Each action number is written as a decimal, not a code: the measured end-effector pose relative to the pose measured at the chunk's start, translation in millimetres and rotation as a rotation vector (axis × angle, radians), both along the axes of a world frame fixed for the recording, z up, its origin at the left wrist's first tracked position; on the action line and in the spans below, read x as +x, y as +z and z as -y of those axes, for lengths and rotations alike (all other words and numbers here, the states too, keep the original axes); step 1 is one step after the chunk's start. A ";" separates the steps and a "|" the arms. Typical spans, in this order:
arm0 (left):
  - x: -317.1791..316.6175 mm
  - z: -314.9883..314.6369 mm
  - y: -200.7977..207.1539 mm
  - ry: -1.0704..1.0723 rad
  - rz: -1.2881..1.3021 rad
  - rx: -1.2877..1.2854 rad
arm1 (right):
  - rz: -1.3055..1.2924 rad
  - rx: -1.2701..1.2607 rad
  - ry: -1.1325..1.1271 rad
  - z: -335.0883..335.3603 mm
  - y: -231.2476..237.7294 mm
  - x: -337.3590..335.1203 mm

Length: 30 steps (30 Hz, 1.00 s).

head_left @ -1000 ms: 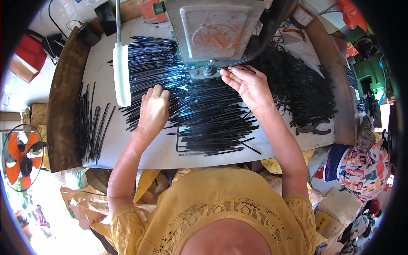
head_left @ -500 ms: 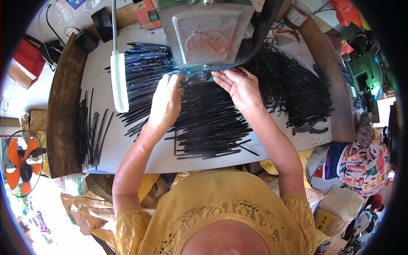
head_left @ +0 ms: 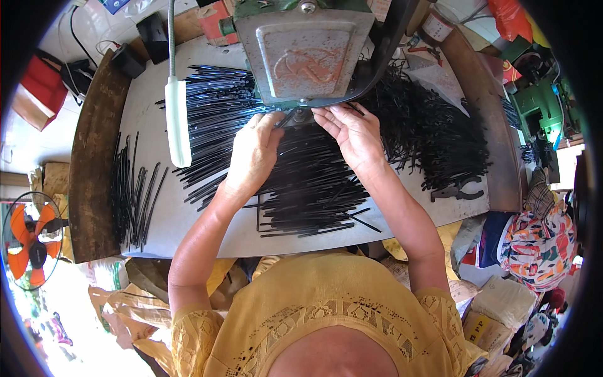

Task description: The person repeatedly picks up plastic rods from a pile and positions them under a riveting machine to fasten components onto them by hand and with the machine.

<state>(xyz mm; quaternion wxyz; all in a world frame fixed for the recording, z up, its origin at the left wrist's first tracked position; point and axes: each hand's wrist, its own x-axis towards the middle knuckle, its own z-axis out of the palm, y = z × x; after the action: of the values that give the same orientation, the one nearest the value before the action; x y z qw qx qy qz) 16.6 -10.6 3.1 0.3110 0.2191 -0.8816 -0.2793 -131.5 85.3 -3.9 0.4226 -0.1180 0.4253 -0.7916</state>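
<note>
Beneath the grey-and-green machine head [head_left: 308, 56], both of my hands work close to a small round metal fitting [head_left: 303, 115]. My left hand [head_left: 253, 151] is closed, pinching a thin black strip [head_left: 287, 118] that slants toward the fitting. On the other side, my right hand [head_left: 353, 135] is closed with thumb and fingers together; a short dark strip end [head_left: 356, 109] shows at its fingertips. Under my wrists lies a heap of straight black strips [head_left: 314, 201]. Another bundle of strips [head_left: 217, 107] spreads out left of the machine. The fingertips are partly hidden by the machine head.
A tangled pile of black pieces [head_left: 440, 138] covers the right side of the table, with pliers [head_left: 457, 190] at its near edge. A white lamp [head_left: 178, 122] hangs at the left. Loose strips [head_left: 135, 201] lie by the wooden side board [head_left: 94, 169]. An orange-bladed fan [head_left: 36, 245] stands far left.
My left hand has moved slightly right, closer to the fitting, with the strip in its fingers. My right hand has stayed almost in place.
</note>
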 end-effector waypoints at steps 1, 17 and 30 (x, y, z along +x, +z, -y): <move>0.6 -0.6 1.4 0.007 0.043 -0.021 | -0.002 0.001 0.000 -0.2 0.3 0.1; -4.2 -1.2 1.2 0.007 0.098 -0.029 | -0.019 0.003 -0.007 3.1 -0.4 2.3; -4.6 -1.7 -0.6 0.037 0.154 -0.221 | -0.070 0.009 -0.009 1.5 0.3 3.8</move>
<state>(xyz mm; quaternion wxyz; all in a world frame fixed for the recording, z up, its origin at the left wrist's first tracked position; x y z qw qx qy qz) 12.0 -8.9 2.5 0.2696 0.2208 -0.9240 -0.1571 -127.7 83.8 -3.6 0.4045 -0.1419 0.4441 -0.7868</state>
